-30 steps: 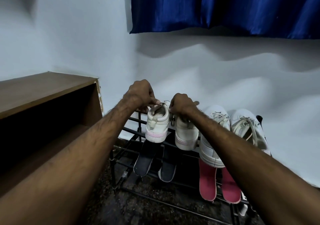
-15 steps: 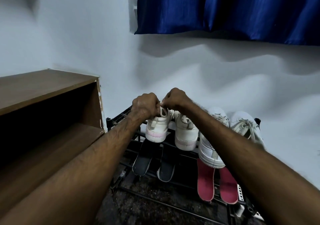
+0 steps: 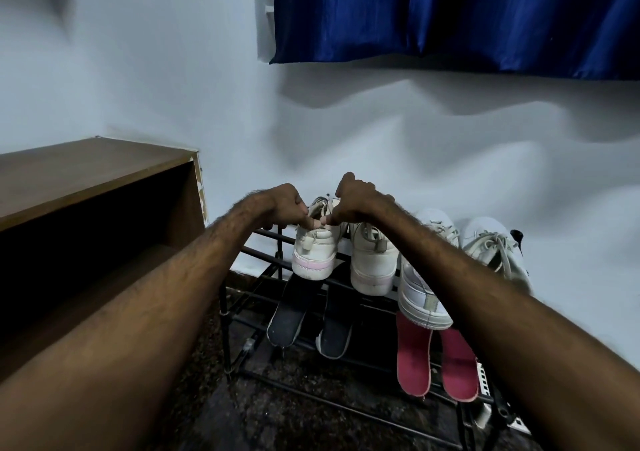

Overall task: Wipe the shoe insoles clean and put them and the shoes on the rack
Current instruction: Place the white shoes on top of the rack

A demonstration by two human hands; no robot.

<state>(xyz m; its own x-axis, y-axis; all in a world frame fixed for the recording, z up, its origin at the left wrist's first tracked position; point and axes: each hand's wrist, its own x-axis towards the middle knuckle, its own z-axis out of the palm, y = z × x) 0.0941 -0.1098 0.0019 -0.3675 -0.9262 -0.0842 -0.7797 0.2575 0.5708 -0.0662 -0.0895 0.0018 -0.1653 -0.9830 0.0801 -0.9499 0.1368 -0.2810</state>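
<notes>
A black metal shoe rack [image 3: 258, 289] stands against the wall. Its top tier carries a pair of white shoes with pink trim: the left shoe [image 3: 313, 254] and the right shoe [image 3: 374, 263]. Beside them sit two white lace-up sneakers [image 3: 420, 298] [image 3: 491, 249]. Two black insoles [image 3: 287, 319] [image 3: 334, 332] and two pink insoles [image 3: 414, 360] [image 3: 457, 367] lean on the lower tier. My left hand [image 3: 280, 209] and right hand [image 3: 356, 199] both pinch the heel opening of the left pink-trimmed shoe, thumbs touching.
A brown wooden cabinet [image 3: 93, 180] with an open dark shelf stands at the left, close to the rack. A blue curtain [image 3: 450, 17] hangs above on the pale wall. Dark speckled floor [image 3: 277, 416] lies before the rack. A white object [image 3: 485, 381] shows at the rack's lower right.
My right hand moved left from the right pink-trimmed shoe to join my left hand at the left shoe's heel. The camera drew nearer and tilted up slightly.
</notes>
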